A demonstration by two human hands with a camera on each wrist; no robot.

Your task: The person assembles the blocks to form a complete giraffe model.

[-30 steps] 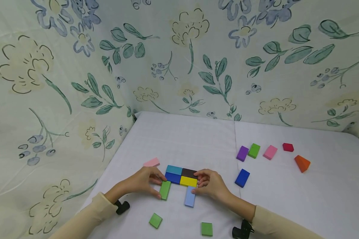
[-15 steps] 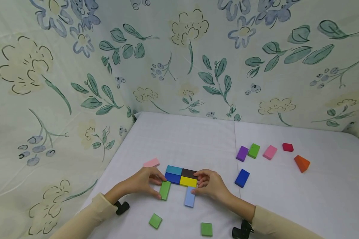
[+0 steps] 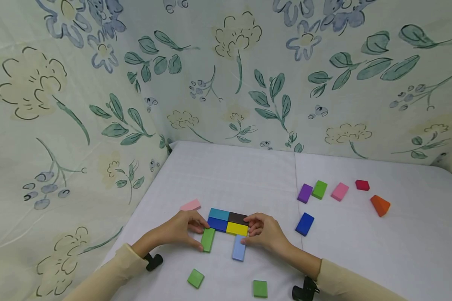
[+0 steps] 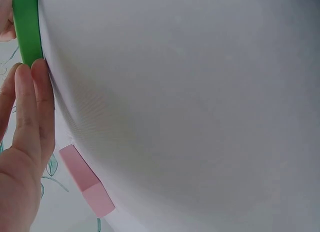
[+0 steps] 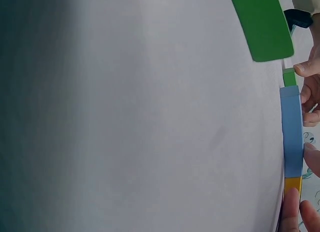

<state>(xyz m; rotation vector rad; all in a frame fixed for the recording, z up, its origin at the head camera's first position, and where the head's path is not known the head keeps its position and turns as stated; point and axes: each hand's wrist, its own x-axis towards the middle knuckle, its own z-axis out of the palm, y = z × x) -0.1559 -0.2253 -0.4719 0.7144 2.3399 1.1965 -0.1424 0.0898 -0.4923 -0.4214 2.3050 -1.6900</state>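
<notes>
A teal block (image 3: pixel 219 213), a dark brown block (image 3: pixel 238 218), a blue block (image 3: pixel 217 224) and a yellow block (image 3: pixel 237 228) lie together as a rectangle. Below its left end sits a long green block (image 3: pixel 208 240); a light blue block (image 3: pixel 238 251) extends below the yellow one. My left hand (image 3: pixel 178 230) touches from the left, thumb by the green block's lower end, fingertips near the blue block. In the left wrist view its fingers are fairly straight. My right hand (image 3: pixel 268 235) has fingertips along the right end, thumb at the light blue block's edge.
Two green squarish blocks (image 3: pixel 260 288) lie nearer the front. A pale pink block (image 3: pixel 190 204) is behind my left hand. To the right are purple (image 3: pixel 305 193), green (image 3: pixel 319 190), pink (image 3: pixel 340 192), red (image 3: pixel 362 185), orange (image 3: pixel 380 205) and blue (image 3: pixel 304 224) blocks.
</notes>
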